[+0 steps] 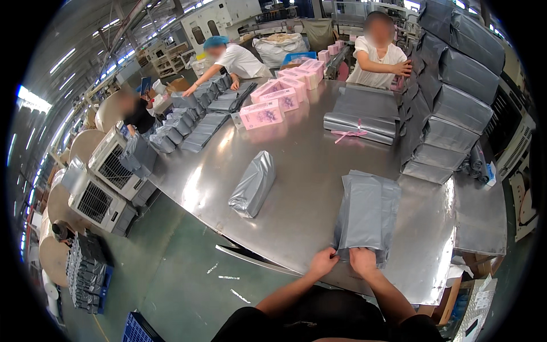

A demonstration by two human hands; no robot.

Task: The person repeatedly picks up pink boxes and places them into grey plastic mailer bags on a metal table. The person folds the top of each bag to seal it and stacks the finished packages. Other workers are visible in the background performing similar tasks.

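Observation:
A stack of flat grey plastic bags lies on the steel table near its front edge. My left hand and my right hand both pinch the near end of the top bag, side by side. A filled grey bag lies alone to the left, apart from my hands.
Pink boxes sit at the far side, by a bundle of grey bags tied with pink ribbon. A tall stack of filled grey bags rises at the right. Three other people work at the far and left edges. Air coolers stand at the left.

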